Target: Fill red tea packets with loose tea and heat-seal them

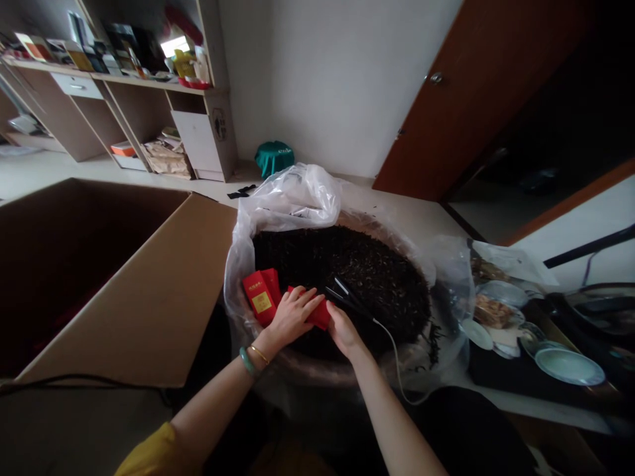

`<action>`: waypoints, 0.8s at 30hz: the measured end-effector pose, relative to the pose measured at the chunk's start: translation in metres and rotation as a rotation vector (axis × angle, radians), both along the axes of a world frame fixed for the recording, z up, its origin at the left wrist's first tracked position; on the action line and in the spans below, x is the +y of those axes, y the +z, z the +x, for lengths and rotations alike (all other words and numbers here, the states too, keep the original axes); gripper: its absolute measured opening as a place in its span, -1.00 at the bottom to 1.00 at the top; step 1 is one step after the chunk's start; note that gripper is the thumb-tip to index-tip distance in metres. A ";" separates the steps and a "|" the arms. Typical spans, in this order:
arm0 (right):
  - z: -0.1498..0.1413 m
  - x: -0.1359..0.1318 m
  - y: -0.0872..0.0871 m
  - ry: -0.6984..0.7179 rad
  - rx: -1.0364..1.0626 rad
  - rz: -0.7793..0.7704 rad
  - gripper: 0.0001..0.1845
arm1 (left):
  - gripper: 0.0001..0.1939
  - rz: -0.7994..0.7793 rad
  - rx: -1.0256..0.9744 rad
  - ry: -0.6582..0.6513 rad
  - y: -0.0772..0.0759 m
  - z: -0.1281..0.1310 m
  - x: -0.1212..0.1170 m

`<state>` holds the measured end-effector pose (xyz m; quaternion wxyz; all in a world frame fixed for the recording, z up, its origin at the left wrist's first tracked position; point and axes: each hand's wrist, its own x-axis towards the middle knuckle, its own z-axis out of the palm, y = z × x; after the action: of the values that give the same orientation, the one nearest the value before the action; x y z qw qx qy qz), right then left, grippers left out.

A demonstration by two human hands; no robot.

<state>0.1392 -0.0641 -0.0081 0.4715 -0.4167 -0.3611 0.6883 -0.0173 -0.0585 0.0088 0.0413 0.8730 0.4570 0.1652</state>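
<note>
My left hand (pixel 292 312) lies over a red packet (pixel 320 316), its fingers draped across the top and holding it. My right hand (pixel 343 332) grips the same packet at its right end, fingers partly hidden. Left of my left hand, several red packets with a gold label (pixel 258 294) rest on the dark dried leaves (pixel 381 274). Just beyond my right hand lies a black tool with two long jaws, like a hair straightener (pixel 350 299), jaws apart, with a white cord (pixel 397 367). The leaves fill a wide round container lined with a clear plastic bag (pixel 292 192).
A large open cardboard box (pixel 149 297) stands at left, its inside dark. To the right, lidded containers and a pale green lid (pixel 569 365) sit on a dark surface. Behind are a teal covered bin (pixel 274 158), a cluttered desk (pixel 193 86) and a brown door (pixel 436 112).
</note>
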 end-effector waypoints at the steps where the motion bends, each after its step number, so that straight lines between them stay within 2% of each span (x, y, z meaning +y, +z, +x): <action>1: 0.002 0.000 0.002 0.026 -0.028 0.005 -0.45 | -0.27 0.002 -0.012 0.001 0.000 0.000 0.000; 6: 0.010 0.004 0.013 0.167 -0.146 0.054 -0.32 | -0.36 0.077 -0.066 0.015 -0.002 0.001 -0.001; 12: 0.006 0.007 0.027 0.303 -0.064 0.051 -0.29 | -0.43 0.147 -0.090 0.030 -0.008 0.002 0.002; 19: 0.002 0.007 0.024 0.260 -0.087 0.059 -0.31 | -0.39 0.037 -0.072 0.051 -0.007 0.001 0.002; 24: 0.000 0.010 0.030 0.282 -0.114 0.075 -0.30 | -0.38 -0.010 -0.093 0.090 -0.004 0.003 0.001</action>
<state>0.1394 -0.0537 0.0222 0.3641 -0.3821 -0.4678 0.7089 -0.0144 -0.0579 0.0047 0.0594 0.8427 0.4942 0.2049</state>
